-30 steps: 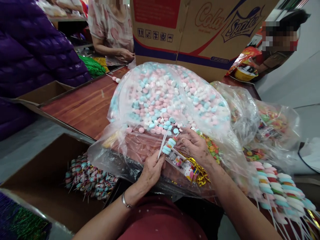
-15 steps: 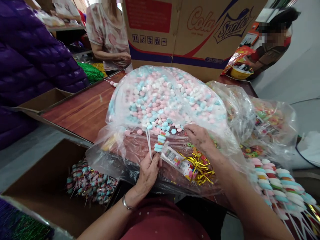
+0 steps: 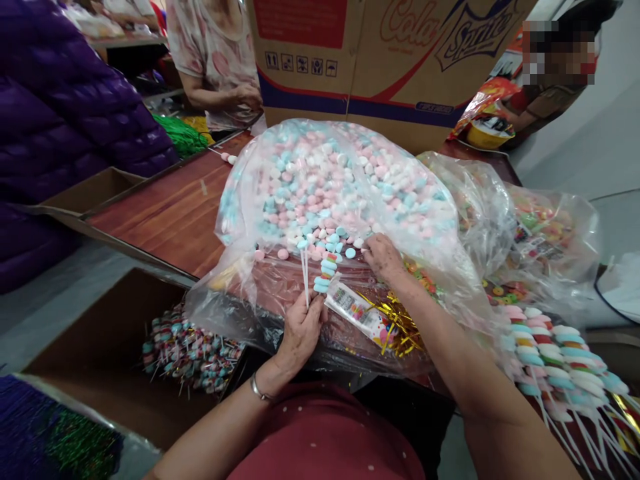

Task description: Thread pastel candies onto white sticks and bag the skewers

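My left hand is closed on thin white sticks and a candy skewer with blue, white and red pieces threaded on it. My right hand reaches into the mouth of a big clear bag of pink, blue and white candy pieces, its fingers pinched among the loose pieces at the edge. What the fingers hold is too small to make out. Small printed wrappers and gold twist ties lie just right of the skewer.
A cardboard box at the lower left holds finished skewers. More skewers lie at the right, beside bags of coloured ring candy. A large printed carton stands behind. Two other people are at the far side.
My right hand has moved up and away from the skewer into the pile of loose candy. My left hand has held the skewer and sticks nearly still, tilting them more upright.
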Demonstrator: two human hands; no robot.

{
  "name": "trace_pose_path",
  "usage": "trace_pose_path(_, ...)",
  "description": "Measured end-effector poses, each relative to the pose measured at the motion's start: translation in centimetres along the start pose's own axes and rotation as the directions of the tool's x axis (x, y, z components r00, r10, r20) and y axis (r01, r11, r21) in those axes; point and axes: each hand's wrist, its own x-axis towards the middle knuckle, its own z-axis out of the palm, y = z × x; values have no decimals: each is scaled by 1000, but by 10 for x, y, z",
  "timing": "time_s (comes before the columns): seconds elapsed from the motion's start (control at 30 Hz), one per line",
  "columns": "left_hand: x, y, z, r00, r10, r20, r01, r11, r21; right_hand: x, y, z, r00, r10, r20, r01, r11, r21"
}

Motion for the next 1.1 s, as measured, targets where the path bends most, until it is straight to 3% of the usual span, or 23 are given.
trace_pose_path(0.1,1,-3,0,999,-23,22,24,998,-53,-5,7,-7,996,73,58,-80,989,127)
trace_pose_path(0.23,2,-7,0,999,-37,26,39,996,-80,-11,6,-13,985,53,162,-97,956,276)
trace_pose_path(0.43,3,-6,0,998,-61,30,63,994,-84,-11,3,-9,988,-22,153,-15,970,241)
trace_pose_path(0.6,3,-3,-1,996,-83,39,86,994,-71,-18,8,-4,963,-179,201,126,959,253)
trace_pose_path(0.7,2,-2,-1,995,-89,39,92,993,-80,-21,13,-11,964,-202,175,161,961,225)
trace_pose_path(0.8,2,-3,-1,996,-82,46,86,992,-88,-17,17,-27,998,-8,64,-7,972,236)
trace_pose_path(0.9,2,-4,0,996,-74,54,79,993,-88,-8,18,-35,988,145,-60,-126,960,248)
trace_pose_path(1.1,1,-5,0,995,-80,59,85,992,-89,6,9,-13,999,-5,-48,12,989,149)
